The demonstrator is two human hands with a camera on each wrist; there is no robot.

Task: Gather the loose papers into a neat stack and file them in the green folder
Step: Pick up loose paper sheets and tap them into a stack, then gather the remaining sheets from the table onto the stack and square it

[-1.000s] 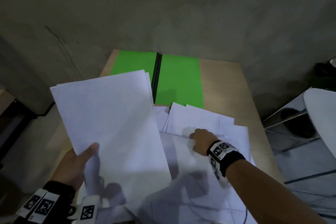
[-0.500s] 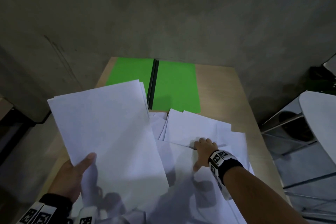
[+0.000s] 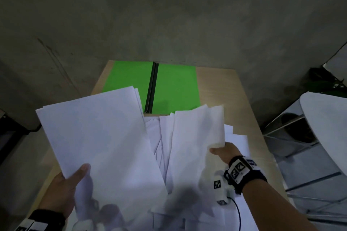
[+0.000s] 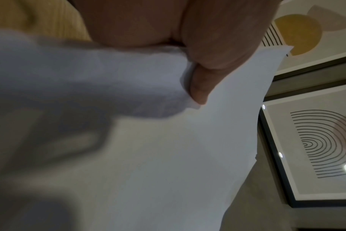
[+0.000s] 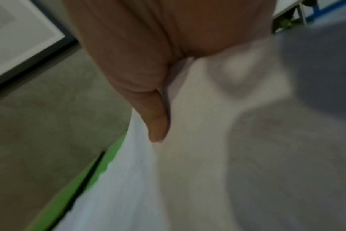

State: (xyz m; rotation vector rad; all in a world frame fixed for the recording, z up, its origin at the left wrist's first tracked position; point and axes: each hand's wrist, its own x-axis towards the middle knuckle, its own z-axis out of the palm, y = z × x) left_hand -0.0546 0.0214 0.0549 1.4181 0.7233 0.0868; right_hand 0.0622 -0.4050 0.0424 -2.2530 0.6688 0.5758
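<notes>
A person's left hand (image 3: 62, 191) grips a held stack of white sheets (image 3: 101, 142) by its near corner, thumb on top, while the right hand (image 3: 224, 151) pinches a lifted sheet (image 3: 197, 137) by its right edge above loose papers (image 3: 236, 140) scattered beneath both hands. Beyond both hands the green folder (image 3: 174, 88) lies open on the wooden table (image 3: 221, 88). The one-edge pinch could let the limp sheet buckle or crease as it joins the stack.

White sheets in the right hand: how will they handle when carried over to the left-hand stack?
Likely floppy: the white sheets pinched by the right hand already curve. Probably light, held by one edge. They may fan apart, since their top edges look uneven.
</notes>
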